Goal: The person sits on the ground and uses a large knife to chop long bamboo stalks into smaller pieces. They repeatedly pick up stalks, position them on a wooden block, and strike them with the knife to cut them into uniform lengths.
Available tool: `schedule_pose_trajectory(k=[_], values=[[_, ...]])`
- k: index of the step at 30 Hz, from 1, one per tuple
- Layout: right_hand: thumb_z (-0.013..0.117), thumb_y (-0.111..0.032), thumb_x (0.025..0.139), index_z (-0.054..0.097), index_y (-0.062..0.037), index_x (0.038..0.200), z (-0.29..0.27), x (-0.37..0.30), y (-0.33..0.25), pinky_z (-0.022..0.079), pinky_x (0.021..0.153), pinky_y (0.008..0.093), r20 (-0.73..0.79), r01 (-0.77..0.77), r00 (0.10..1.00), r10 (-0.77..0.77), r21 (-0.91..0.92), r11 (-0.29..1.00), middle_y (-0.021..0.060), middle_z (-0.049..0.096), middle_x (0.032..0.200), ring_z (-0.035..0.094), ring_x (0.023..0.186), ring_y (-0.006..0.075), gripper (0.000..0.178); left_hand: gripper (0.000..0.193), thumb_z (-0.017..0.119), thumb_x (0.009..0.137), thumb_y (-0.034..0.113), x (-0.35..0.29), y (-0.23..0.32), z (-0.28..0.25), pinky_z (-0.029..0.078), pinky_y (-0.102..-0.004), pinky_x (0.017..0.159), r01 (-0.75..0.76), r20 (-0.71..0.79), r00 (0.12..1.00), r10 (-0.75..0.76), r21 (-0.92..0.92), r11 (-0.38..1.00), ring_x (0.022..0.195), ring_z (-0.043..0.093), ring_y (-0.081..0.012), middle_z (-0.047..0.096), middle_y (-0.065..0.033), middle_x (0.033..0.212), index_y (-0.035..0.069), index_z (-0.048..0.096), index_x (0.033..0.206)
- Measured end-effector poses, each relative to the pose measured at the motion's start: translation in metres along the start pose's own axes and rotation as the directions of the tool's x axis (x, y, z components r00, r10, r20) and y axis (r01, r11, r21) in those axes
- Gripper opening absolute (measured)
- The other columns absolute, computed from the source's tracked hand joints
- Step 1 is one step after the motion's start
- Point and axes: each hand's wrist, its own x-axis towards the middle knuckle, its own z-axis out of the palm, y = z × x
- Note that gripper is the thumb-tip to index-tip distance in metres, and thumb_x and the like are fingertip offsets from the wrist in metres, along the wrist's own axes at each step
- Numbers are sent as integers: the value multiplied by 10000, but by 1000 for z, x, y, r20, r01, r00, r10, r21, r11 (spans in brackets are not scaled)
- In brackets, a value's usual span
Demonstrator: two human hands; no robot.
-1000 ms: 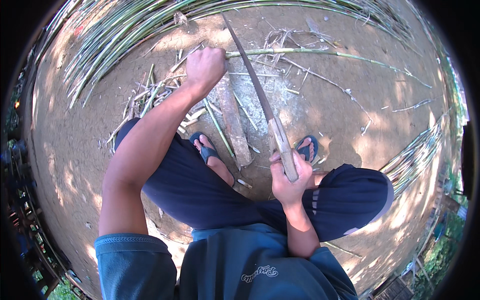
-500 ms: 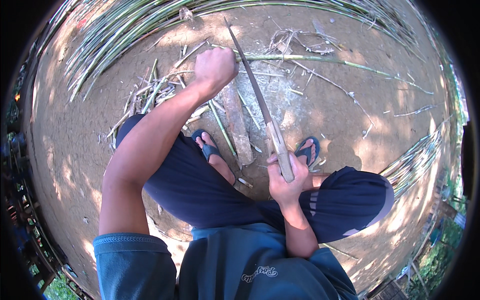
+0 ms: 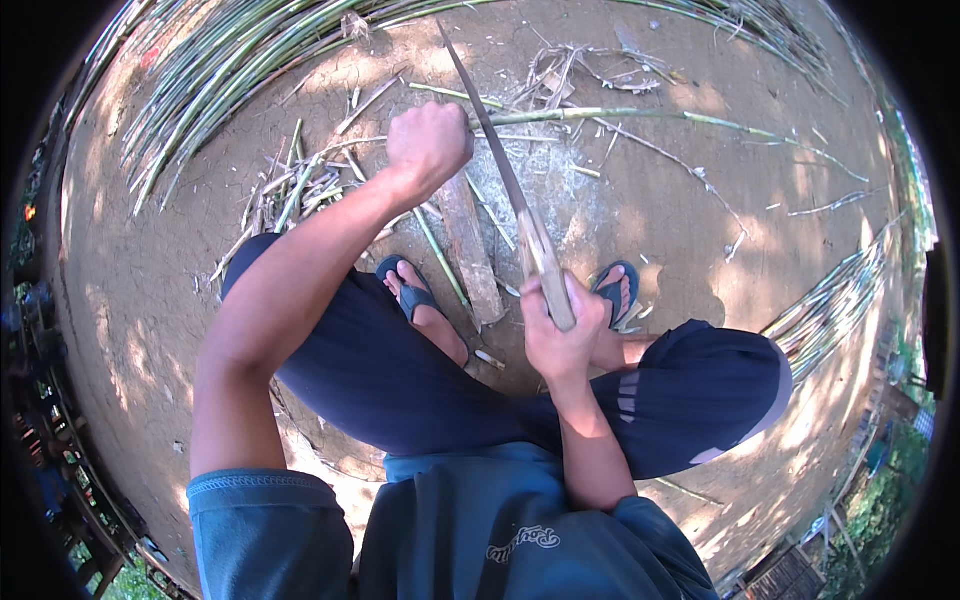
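Observation:
My left hand (image 3: 428, 145) is closed in a fist around a long thin green bamboo stalk (image 3: 640, 115), which runs off to the right. In my right hand (image 3: 565, 340) is the wooden grip of a handsaw (image 3: 545, 265). Its long dark blade tapers away from me and crosses the stalk just right of my left fist. Beneath lies a whitish dusty patch of ground (image 3: 550, 185), with a weathered wooden plank (image 3: 468, 245) between my feet. The exact contact between blade and stalk cannot be made out.
Cut stalk pieces (image 3: 310, 185) are heaped left of the plank. A large pile of long green stalks (image 3: 230, 95) spans the far side. Another bundle (image 3: 830, 310) lies at the right. Dry twigs and husks (image 3: 575, 75) sit beyond the stalk. My sandalled feet flank the plank.
My right hand and the handsaw have moved forward and slightly left, the blade sliding across the stalk. My left hand stays nearly in place, gripping the stalk.

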Motion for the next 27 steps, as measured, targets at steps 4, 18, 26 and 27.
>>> schedule_pose_trajectory(k=[4, 18, 26, 27], values=[[608, -23, 780, 640, -7, 805, -6, -9, 8, 459, 524, 284, 41, -120, 992, 120, -3, 993, 90, 612, 609, 611, 536, 143, 44, 258, 601, 871, 241, 6, -1, 3, 551, -419, 548, -19, 27, 999, 17, 59, 998, 560, 671, -275, 666, -163, 637, 17, 725, 837], [530, -27, 894, 556, -1, 996, 25, -55, 105, 413, 556, 251, -462, -312, 759, 458, 360, 879, 27, 520, 744, 493, 597, 108, 108, 285, 628, 822, 259, 8, -14, -7, 543, -475, 792, 58, 175, 983, -51, -37, 998, 853, 686, -390, 688, -256, 875, -1, 707, 908], [700, -363, 845, 511, 82, 1227, 50, 10, 101, 408, 994, 446, -21, -435, 838, 546, -629, 644, 265, 530, 1197, 535, 1135, 354, 617, 271, 624, 812, 286, 2, -4, -18, 546, -477, 693, -85, 92, 992, 90, -53, 995, 691, 674, -393, 670, -230, 730, 36, 721, 844], [697, -402, 849, 477, 98, 1267, 47, 27, 96, 378, 1034, 449, -35, -574, 786, 617, -411, 708, 277, 472, 1288, 489, 1202, 358, 688, 268, 628, 815, 288, -2, -2, -19, 546, -476, 681, -100, 90, 991, 104, -40, 994, 681, 675, -389, 669, -227, 722, 36, 719, 831]])
